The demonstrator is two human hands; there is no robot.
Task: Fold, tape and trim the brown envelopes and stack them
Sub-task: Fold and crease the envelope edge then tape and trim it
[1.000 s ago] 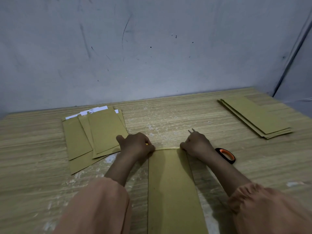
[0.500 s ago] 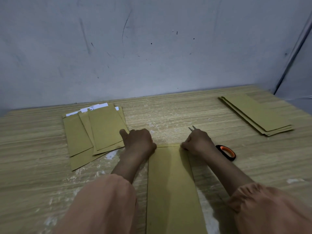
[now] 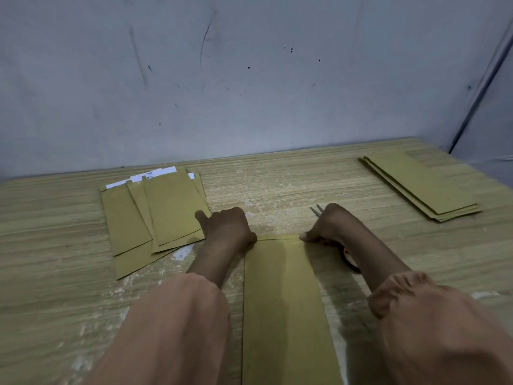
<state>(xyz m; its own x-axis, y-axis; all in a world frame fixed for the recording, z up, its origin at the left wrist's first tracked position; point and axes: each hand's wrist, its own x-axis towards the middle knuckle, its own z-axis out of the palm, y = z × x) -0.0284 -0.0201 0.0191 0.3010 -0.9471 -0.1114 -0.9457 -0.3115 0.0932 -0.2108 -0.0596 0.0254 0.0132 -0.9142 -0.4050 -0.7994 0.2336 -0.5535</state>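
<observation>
On table (image 3: pixel 319 187), both hands press envelope (image 3: pixel 283 301) fold; left hand (image 3: pixel 227 229) curled, right hand (image 3: pixel 330 226) grips scissors (image 3: pixel 317 210).

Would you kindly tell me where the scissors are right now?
In the head view, the orange-handled metal scissors are right of centre, held in the right hand, which rests at the top right corner of the long brown envelope.
</observation>
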